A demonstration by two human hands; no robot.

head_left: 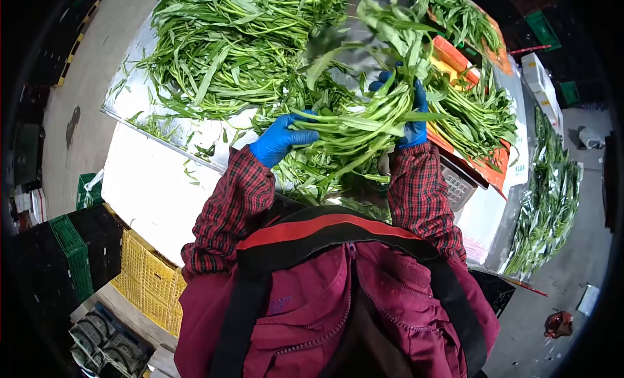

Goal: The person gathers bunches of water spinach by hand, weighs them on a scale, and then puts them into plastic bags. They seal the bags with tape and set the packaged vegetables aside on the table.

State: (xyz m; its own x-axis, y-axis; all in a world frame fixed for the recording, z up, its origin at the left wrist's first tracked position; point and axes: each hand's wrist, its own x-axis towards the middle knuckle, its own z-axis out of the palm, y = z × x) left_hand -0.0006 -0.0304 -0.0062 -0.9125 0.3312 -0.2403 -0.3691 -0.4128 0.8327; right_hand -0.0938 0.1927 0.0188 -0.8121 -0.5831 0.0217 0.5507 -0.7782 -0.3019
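A bunch of long green leafy stems [354,126] is held up between my two blue-gloved hands. My left hand [284,139] is closed round the stem ends at the bunch's left side. On the right, my right hand [413,115] wraps round the leafy part, its fingers partly hidden behind the leaves. Beneath and behind the bunch, more loose greens lie on the metal table [140,95]. A large heap of the same greens [221,47] spreads over the table at the upper left.
To the right, sorted greens [478,118] lie on an orange sheet [497,167] over a grey crate [457,183]. Farther right are plastic-wrapped greens [546,202] and white boxes [541,86]. A white board [146,176] and yellow crate [148,280] stand at the left.
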